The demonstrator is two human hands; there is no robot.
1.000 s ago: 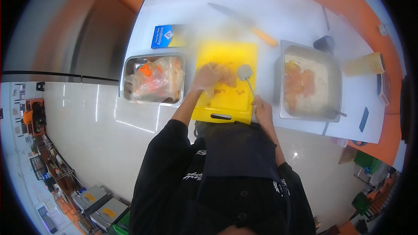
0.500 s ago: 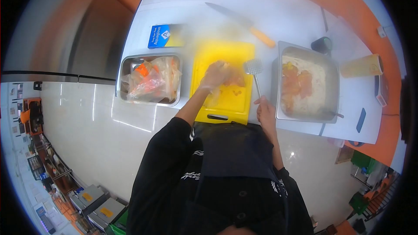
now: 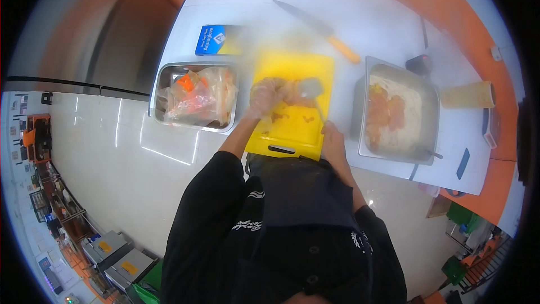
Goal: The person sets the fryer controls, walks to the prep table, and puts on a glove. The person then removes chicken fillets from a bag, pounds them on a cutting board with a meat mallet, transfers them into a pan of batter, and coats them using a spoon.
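Note:
On the yellow cutting board [image 3: 292,138] lies a piece of raw meat [image 3: 293,95], with small scraps below it. My left hand [image 3: 265,97], in a clear plastic glove, has its fingers at the meat's left edge; whether they pinch it is hidden. My right hand [image 3: 333,142] is closed around the handle of a metal meat tenderizer [image 3: 311,87]. The tenderizer's flat head, blurred, is over the right part of the meat.
A steel tray [image 3: 162,107] with plastic-bagged food stands left of the board. On the right is a deep steel pan [image 3: 363,129] with meat in pale powder. Behind are a knife [image 3: 343,49] and a blue glove box [image 3: 212,40].
The tenderizer has swung from the board's right edge back over the meat. My left hand has shifted slightly left. The whole view has moved a little.

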